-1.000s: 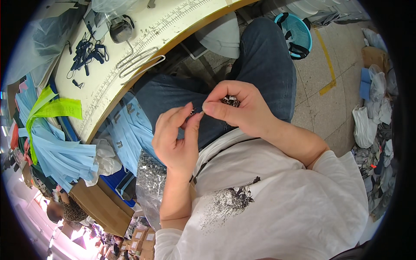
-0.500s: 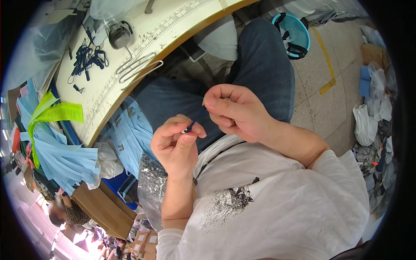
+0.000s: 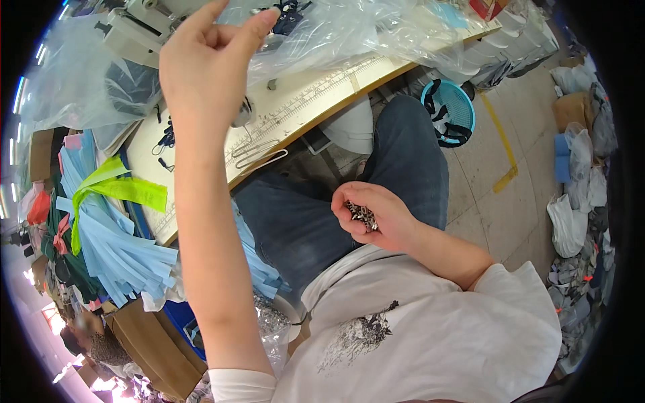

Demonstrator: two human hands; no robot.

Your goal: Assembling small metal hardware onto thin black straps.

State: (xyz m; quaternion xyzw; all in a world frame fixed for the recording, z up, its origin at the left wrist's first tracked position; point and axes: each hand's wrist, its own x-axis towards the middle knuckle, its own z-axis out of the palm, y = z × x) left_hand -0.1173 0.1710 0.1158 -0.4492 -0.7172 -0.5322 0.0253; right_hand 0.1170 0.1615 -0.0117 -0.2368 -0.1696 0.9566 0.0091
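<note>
My left hand [image 3: 205,70] is stretched far out over the table. Its thumb and fingers are spread and nothing shows between them. Just beyond the thumb, dark blue cord pieces [image 3: 287,19] lie on clear plastic. Above my lap, my right hand [image 3: 386,218] is curled around a heap of small silvery metal pieces [image 3: 361,216], which show in the cupped palm. More dark blue cord loops [image 3: 166,140] rest on the tabletop, partly hidden behind my left forearm.
The pale table [image 3: 322,94] has a ruler printed along its edge and a bent metal wire rack [image 3: 262,156] there. Light blue strips [image 3: 127,235] and a lime-green strip [image 3: 138,191] hang at the left. A turquoise basket [image 3: 460,111] stands on the floor; a person [image 3: 107,346] is behind.
My hands have parted. The left has swung up and away over the table and no longer shows the blue cord; the right has lowered slightly, and its palm now shows the metal pieces.
</note>
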